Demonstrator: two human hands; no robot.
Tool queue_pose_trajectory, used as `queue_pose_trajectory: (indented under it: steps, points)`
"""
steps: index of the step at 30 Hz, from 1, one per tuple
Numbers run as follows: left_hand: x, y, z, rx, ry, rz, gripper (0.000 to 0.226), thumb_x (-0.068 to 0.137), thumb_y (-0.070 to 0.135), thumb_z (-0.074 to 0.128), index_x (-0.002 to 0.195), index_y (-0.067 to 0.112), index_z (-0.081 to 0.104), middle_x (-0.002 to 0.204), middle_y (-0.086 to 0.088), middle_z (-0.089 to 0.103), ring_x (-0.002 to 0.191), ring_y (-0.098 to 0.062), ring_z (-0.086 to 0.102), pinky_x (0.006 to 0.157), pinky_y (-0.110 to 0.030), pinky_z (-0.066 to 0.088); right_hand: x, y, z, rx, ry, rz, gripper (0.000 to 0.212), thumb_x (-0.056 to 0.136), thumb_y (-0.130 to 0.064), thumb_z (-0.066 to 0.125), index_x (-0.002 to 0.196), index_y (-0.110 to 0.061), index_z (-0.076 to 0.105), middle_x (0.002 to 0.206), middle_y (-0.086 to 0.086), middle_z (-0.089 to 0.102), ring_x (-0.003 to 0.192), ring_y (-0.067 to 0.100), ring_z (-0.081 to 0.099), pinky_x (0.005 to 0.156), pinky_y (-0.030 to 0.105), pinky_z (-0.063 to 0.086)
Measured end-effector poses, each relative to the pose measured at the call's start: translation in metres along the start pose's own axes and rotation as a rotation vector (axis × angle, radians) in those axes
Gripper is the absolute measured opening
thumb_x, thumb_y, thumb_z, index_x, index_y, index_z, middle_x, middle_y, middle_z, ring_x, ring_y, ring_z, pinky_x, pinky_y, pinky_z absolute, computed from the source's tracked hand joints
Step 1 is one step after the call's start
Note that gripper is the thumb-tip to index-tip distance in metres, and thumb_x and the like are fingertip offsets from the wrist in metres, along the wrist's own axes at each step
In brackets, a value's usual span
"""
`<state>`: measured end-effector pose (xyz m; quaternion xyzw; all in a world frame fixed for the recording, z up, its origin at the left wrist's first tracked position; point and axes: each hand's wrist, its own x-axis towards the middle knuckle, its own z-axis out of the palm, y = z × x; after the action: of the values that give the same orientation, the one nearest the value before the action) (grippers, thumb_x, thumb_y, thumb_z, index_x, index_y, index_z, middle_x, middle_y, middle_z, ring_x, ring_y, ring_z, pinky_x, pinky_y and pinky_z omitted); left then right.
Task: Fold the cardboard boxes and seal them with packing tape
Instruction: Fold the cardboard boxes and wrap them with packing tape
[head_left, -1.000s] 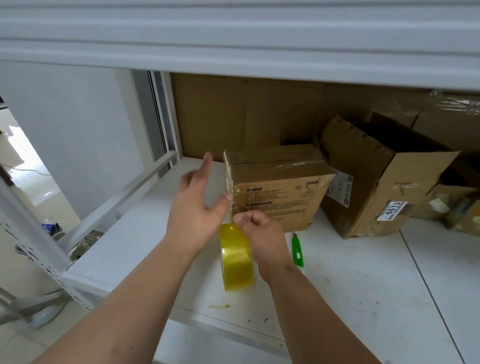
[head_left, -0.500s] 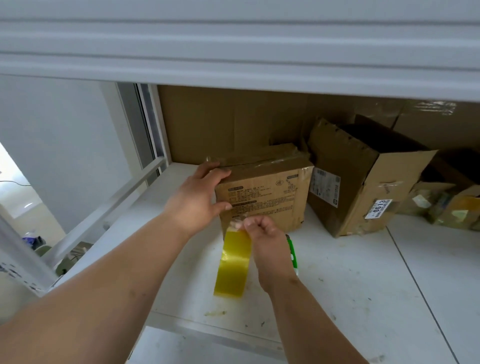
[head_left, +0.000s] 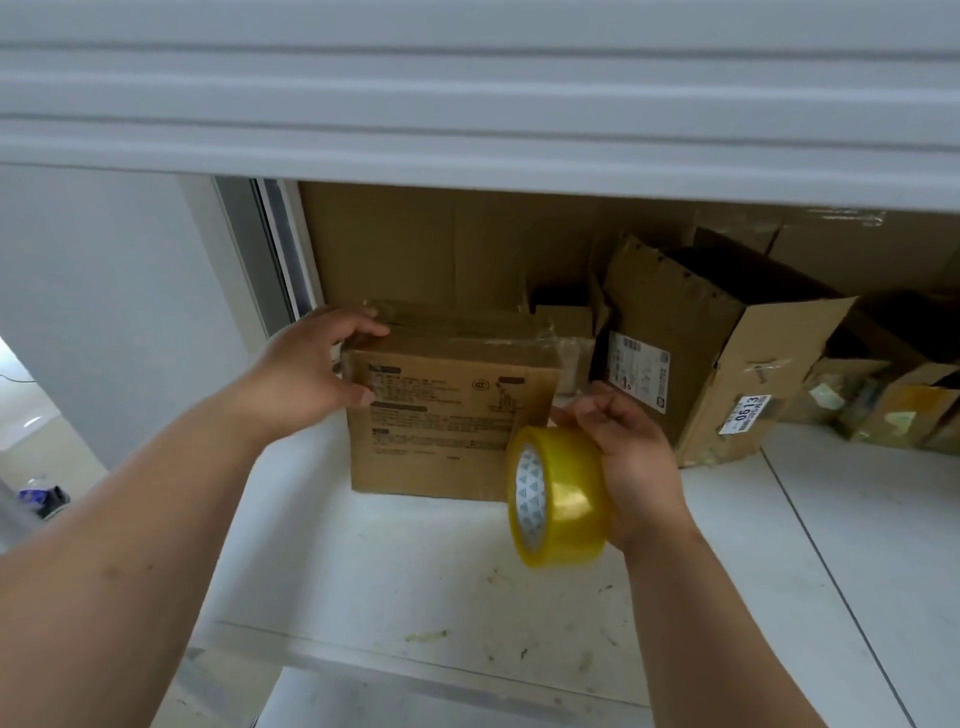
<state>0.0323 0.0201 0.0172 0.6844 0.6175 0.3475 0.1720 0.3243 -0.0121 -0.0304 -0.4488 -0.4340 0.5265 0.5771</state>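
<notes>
The left hand (head_left: 311, 374) now grips the upper left corner of the closed cardboard box (head_left: 447, 415), which stands on the white surface (head_left: 415, 582) square to the camera. The right hand (head_left: 628, 467) has swung right, holding the tape roll (head_left: 558, 499) off the box's lower right corner, its white core turned into view.

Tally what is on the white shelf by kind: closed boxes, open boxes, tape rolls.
Closed cardboard box, gripped by the left hand: 1
Open cardboard box, on its side: 1
Yellow tape roll, held above the shelf by the right hand: 1
Total: 3
</notes>
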Motion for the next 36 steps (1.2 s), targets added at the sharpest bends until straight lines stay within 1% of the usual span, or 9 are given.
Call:
queue_pose_trajectory:
  steps: [6, 11, 14, 16, 19, 23, 28, 32, 36]
  points:
    - [-0.010, -0.014, 0.006, -0.007, 0.177, -0.108, 0.060, 0.091, -0.009, 0.056, 0.135, 0.032, 0.058, 0.144, 0.007, 0.036, 0.128, -0.013, 0.036, 0.099, -0.012, 0.026, -0.003, 0.013, 0.023, 0.098, -0.179, 0.112, 0.032, 0.093, -0.007, 0.062, 0.064, -0.017, 0.071, 0.122, 0.002, 0.070, 0.098, 0.019, 0.071, 0.084, 0.041, 0.057]
    - [-0.008, -0.011, 0.003, -0.243, 0.274, -0.236, 0.035, 0.100, 0.009, 0.044, 0.129, 0.018, 0.062, 0.120, -0.008, 0.053, 0.087, 0.005, 0.059, 0.070, -0.003, 0.040, -0.015, 0.017, 0.038, -0.015, -0.320, 0.124, 0.029, 0.093, -0.008, 0.061, 0.067, -0.016, 0.069, 0.119, -0.007, 0.071, 0.098, 0.019, 0.072, 0.082, 0.040, 0.058]
    - [-0.006, 0.001, 0.010, -0.287, 0.129, -0.292, 0.053, 0.097, 0.055, 0.048, 0.144, 0.030, 0.046, 0.165, 0.008, 0.008, 0.146, -0.008, 0.027, 0.113, -0.030, 0.030, -0.025, 0.023, 0.049, -0.064, -0.400, 0.145, 0.024, 0.094, -0.009, 0.061, 0.072, -0.014, 0.069, 0.119, -0.003, 0.071, 0.111, 0.014, 0.067, 0.092, 0.041, 0.055]
    - [-0.014, 0.013, 0.020, -0.146, 0.097, -0.287, 0.101, 0.067, 0.091, 0.049, 0.146, 0.030, 0.041, 0.163, 0.015, -0.014, 0.151, -0.025, 0.014, 0.118, -0.045, 0.026, -0.029, 0.025, 0.055, -0.055, -0.413, 0.139, 0.021, 0.094, -0.007, 0.059, 0.076, -0.010, 0.068, 0.117, -0.001, 0.072, 0.112, 0.013, 0.066, 0.095, 0.041, 0.053]
    - [-0.024, 0.020, 0.035, 0.066, 0.062, -0.195, 0.125, 0.044, 0.093, 0.060, 0.151, 0.035, 0.032, 0.161, 0.016, 0.002, 0.149, -0.029, 0.011, 0.119, -0.046, 0.025, -0.028, 0.022, 0.058, -0.069, -0.370, 0.091, 0.015, 0.095, -0.007, 0.058, 0.083, -0.004, 0.067, 0.110, 0.001, 0.074, 0.111, 0.014, 0.066, 0.099, 0.040, 0.049]
    - [-0.022, 0.017, 0.028, -0.043, 0.019, -0.049, 0.082, 0.070, 0.054, 0.081, 0.142, 0.028, 0.051, 0.150, 0.007, 0.040, 0.126, -0.006, 0.042, 0.095, -0.012, 0.031, -0.027, 0.015, 0.055, -0.023, -0.325, 0.097, 0.028, 0.094, -0.008, 0.059, 0.072, -0.019, 0.071, 0.096, 0.004, 0.075, 0.089, 0.019, 0.069, 0.089, 0.045, 0.053]
    - [-0.017, 0.025, 0.011, 0.127, -0.186, 0.067, 0.052, 0.096, 0.031, 0.062, 0.146, 0.028, 0.047, 0.160, 0.012, 0.028, 0.146, -0.012, 0.028, 0.114, -0.023, 0.024, -0.029, 0.006, 0.054, -0.018, -0.316, 0.086, 0.021, 0.092, -0.014, 0.062, 0.073, -0.020, 0.071, 0.092, 0.011, 0.072, 0.082, 0.025, 0.065, 0.080, 0.045, 0.054]
    - [-0.036, 0.039, 0.021, 0.229, 0.062, 0.130, 0.049, 0.091, 0.038, 0.064, 0.139, 0.034, 0.054, 0.154, 0.011, 0.036, 0.146, -0.020, 0.018, 0.119, -0.044, 0.018, -0.032, 0.000, 0.056, -0.045, -0.346, 0.044, 0.021, 0.094, -0.016, 0.062, 0.076, -0.020, 0.072, 0.094, 0.013, 0.070, 0.084, 0.026, 0.062, 0.082, 0.045, 0.052]
    - [-0.064, 0.061, 0.028, -0.080, 0.028, 0.180, 0.036, 0.076, 0.061, 0.065, 0.099, 0.034, 0.070, 0.104, 0.015, 0.064, 0.101, 0.001, 0.056, 0.086, -0.021, 0.046, -0.034, -0.003, 0.057, -0.061, -0.360, 0.020, 0.017, 0.091, -0.020, 0.066, 0.075, -0.022, 0.071, 0.089, 0.012, 0.069, 0.084, 0.028, 0.061, 0.081, 0.046, 0.049]
